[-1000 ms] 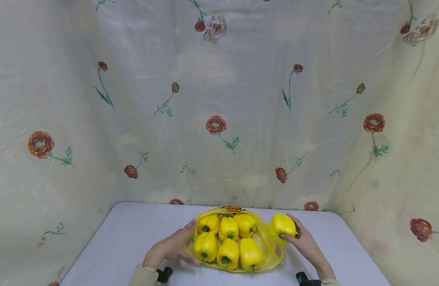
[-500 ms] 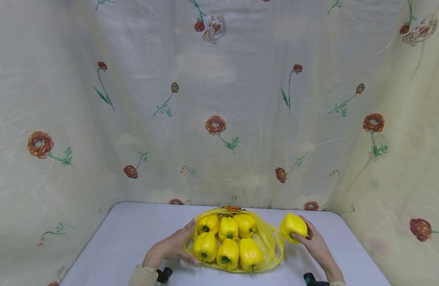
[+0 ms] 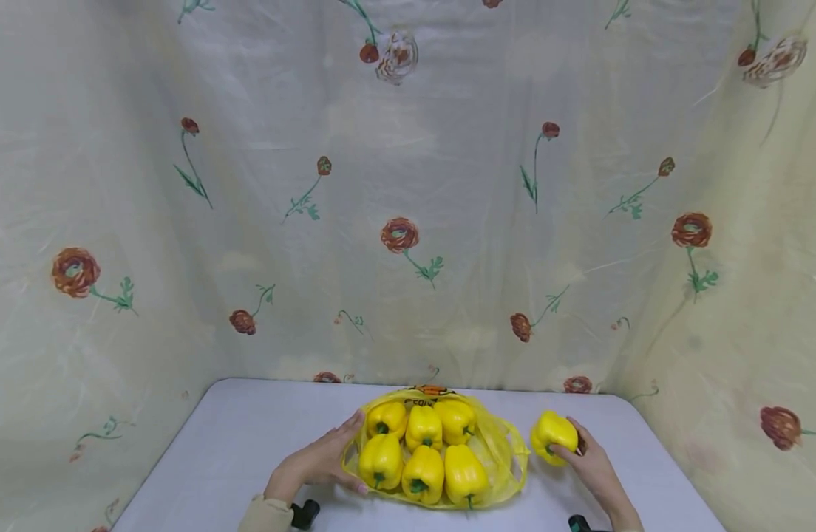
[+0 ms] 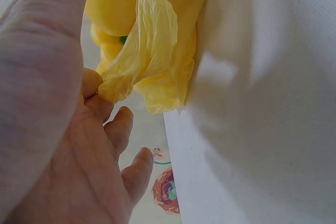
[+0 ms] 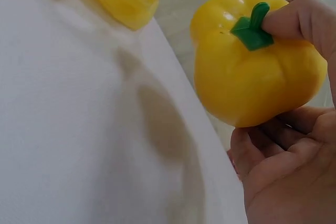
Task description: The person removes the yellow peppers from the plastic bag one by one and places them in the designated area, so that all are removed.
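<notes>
A yellow see-through plastic bag lies on the table with several yellow bell peppers in it, green stems facing me. My left hand holds the bag's left edge, thumb at the near side and fingers at the far side. In the left wrist view, the crumpled plastic runs down to the fingers. To the right of the bag, my right hand grips another yellow bell pepper. In the right wrist view, the thumb presses beside its green stem while the other fingers support it from below.
The white table reaches back to a flower-patterned curtain, which also hangs at both sides. A loose bag handle lies between the bag and the right hand. Shadows fall on the tabletop.
My right hand has moved right, away from the bag, with the bell pepper, then slightly lower in the head view. The left hand and the bag have stayed in place.
</notes>
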